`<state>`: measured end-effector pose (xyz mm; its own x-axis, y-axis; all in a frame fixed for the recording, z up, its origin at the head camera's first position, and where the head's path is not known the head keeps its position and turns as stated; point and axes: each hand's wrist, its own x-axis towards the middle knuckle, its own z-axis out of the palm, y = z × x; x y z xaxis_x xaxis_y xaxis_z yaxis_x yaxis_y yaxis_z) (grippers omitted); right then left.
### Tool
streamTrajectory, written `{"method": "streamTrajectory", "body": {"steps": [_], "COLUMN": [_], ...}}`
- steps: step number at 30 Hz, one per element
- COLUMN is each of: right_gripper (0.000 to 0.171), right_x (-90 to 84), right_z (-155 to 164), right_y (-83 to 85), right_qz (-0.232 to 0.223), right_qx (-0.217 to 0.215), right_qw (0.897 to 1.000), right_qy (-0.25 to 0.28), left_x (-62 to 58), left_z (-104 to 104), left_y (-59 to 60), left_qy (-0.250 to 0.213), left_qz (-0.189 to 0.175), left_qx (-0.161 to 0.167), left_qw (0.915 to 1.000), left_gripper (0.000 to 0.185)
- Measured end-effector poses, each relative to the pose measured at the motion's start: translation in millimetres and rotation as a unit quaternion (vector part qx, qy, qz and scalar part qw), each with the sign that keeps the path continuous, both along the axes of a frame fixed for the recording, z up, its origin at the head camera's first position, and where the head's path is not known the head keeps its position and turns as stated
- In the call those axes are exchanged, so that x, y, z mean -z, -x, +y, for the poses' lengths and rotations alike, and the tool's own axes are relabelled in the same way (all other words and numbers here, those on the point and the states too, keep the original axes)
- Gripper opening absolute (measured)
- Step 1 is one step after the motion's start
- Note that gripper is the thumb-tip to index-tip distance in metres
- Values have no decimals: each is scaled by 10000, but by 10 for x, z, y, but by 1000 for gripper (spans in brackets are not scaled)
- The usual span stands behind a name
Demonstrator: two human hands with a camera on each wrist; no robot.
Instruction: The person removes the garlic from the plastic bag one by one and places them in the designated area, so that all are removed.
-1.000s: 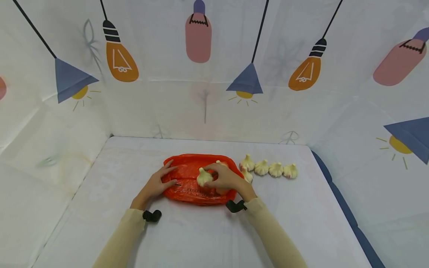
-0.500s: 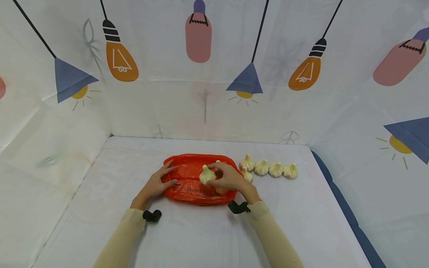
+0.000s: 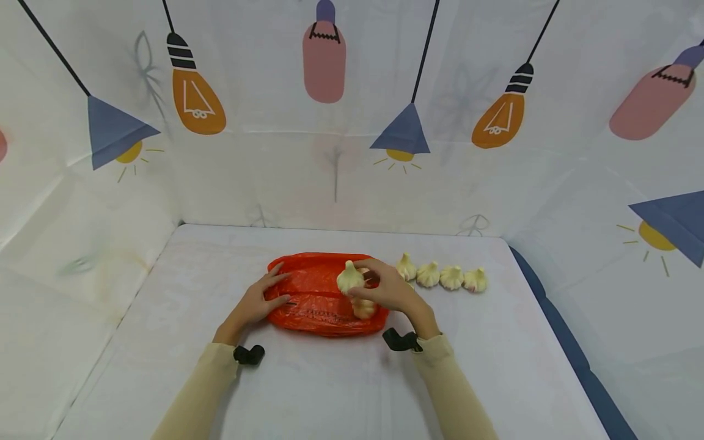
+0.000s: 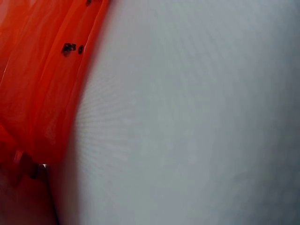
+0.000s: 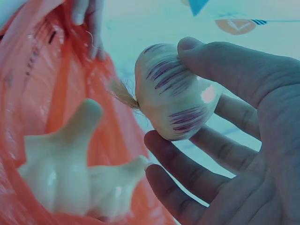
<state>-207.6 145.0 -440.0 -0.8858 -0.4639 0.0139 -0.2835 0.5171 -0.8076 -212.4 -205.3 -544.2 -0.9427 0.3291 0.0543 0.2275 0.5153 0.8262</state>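
Head view shows the right hand [image 3: 387, 292] lifted just above the crumpled orange plastic bag [image 3: 313, 299], which lies on the white cloth-covered desk [image 3: 308, 379] a little back of its middle. That hand's thumb and curled fingers [image 5: 187, 173] pinch a white garlic bulb with purple streaks [image 5: 176, 91], root tuft pointing toward the bag, with the fingers only loosely bent round it. Beneath it, in the bag's mouth, sit two more pale garlic bulbs [image 5: 61, 164], touching each other. The left hand [image 3: 255, 300] rests on the bag's left end, fingers nearly straight and a little spread, pressing the plastic flat to the desk. Toward the desk's right edge, just beside the bag, a row of four white garlic bulbs [image 3: 440, 276] lies side by side, nearly touching.
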Motion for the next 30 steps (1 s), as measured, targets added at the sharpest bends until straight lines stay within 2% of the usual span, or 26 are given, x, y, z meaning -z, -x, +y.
{"method": "streamTrajectory", "body": {"steps": [8, 16, 30], "right_gripper": [61, 57, 59], "right_x": [-112, -183, -91], "right_z": [167, 318, 655], "right_y": [-63, -134, -248], "right_qz": [294, 624, 368], "right_qx": [526, 840, 1393], "right_qw": [9976, 9932, 9876], "right_qy": [335, 520, 625], "left_x": [-7, -8, 7], "left_z": [12, 13, 14], "left_y": [8, 21, 14], "left_qy": [-53, -22, -4], "left_qz": [-34, -70, -215], "left_qx": [-8, -10, -84], "left_qw": [10000, 10000, 9997], "left_gripper": [62, 61, 63]}}
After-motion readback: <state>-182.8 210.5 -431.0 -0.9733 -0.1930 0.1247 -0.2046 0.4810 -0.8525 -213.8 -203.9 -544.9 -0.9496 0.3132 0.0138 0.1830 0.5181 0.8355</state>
